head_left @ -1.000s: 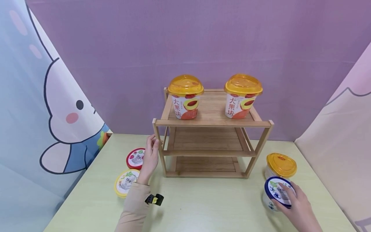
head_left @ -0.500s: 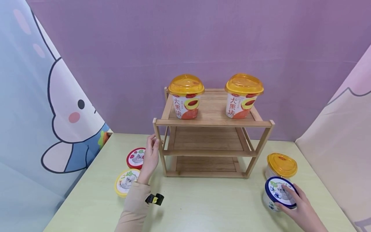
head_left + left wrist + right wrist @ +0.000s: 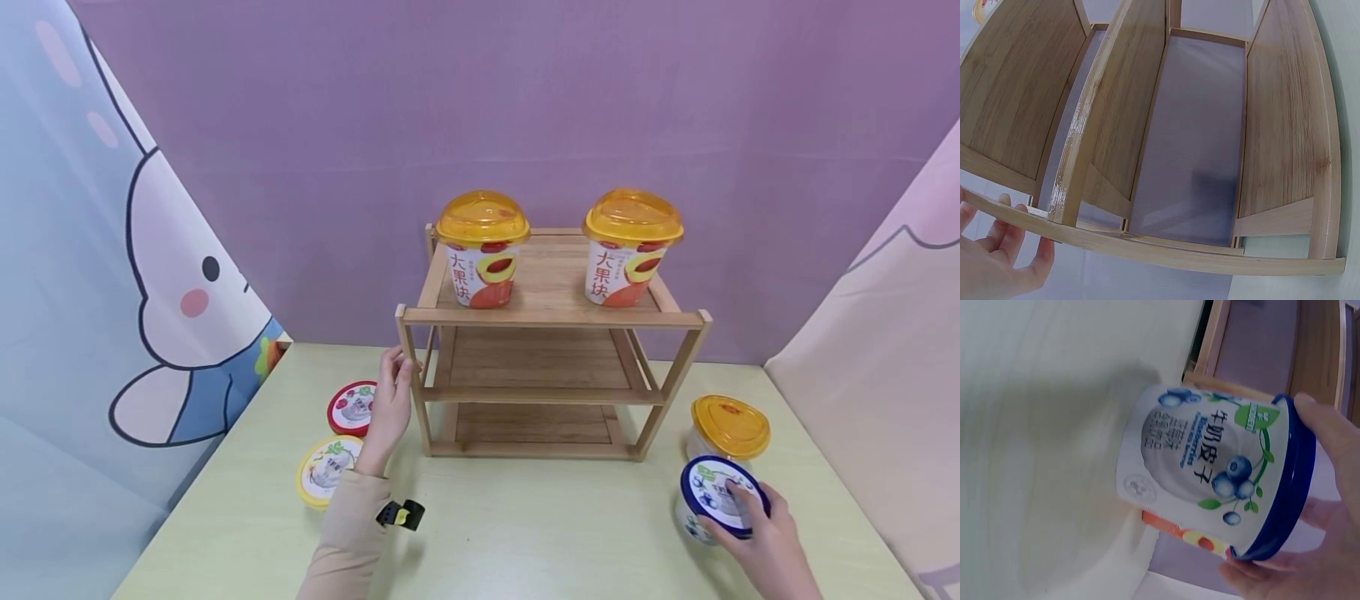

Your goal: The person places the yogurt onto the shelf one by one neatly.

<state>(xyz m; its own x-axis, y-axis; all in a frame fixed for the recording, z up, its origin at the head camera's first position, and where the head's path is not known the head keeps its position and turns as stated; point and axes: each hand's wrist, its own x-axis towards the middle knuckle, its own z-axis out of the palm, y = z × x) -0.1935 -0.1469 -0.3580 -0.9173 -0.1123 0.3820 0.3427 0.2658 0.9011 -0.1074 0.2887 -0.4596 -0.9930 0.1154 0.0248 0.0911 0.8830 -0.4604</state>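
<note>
My left hand [image 3: 390,408] holds the front left post of a three-tier wooden shelf rack [image 3: 555,318]. In the left wrist view the fingertips [image 3: 1013,237] curl around that post near its upper end. At the right of the table, my right hand [image 3: 768,533] grips a white tub [image 3: 1210,469] with blueberry pictures by its dark blue lid [image 3: 1294,487]. Thumb and fingers sit on opposite sides of the lid rim. Close behind this tub stands a cup with an orange lid [image 3: 730,427], partly hidden by it.
Two peach-print cups with orange domed lids, one left [image 3: 482,250] and one right [image 3: 628,248], stand on the top tier. Left of the rack are a red-lidded tub [image 3: 351,408] and a yellow-lidded tub [image 3: 328,472], partly behind my left arm. A purple cloth [image 3: 337,167] hangs behind.
My right hand and the blue-lidded tub have shifted slightly left, and the fingers have settled around the lid. The left hand stays on the rack post.
</note>
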